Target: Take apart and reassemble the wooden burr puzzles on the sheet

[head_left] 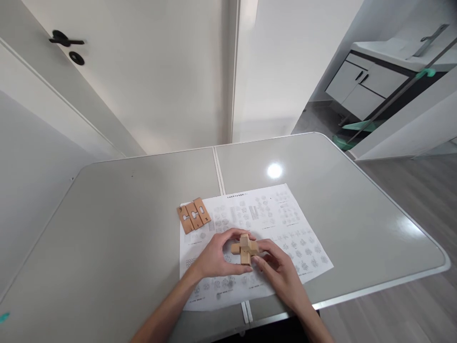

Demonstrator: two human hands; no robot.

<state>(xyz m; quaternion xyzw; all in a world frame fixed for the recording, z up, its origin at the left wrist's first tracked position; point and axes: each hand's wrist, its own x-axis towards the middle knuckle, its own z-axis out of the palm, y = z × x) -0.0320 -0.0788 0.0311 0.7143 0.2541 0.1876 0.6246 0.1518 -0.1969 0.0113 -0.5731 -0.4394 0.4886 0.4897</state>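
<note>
A wooden burr puzzle, its light blocks crossing one another, is between my hands over the printed sheet. My left hand curves round it from the left, with fingers at the far side and thumb at the near side. On the right, my right hand grips it with thumb and fingers bent, the fingertips partly hidden. Three flat wooden pieces with cut-out slots and dark marks lie side by side on the sheet's far left corner.
The grey folding table has a seam running under the sheet and a pale raised rim. Past its far edge stands a white door with a black handle. A washbasin cabinet shows through an opening at the right.
</note>
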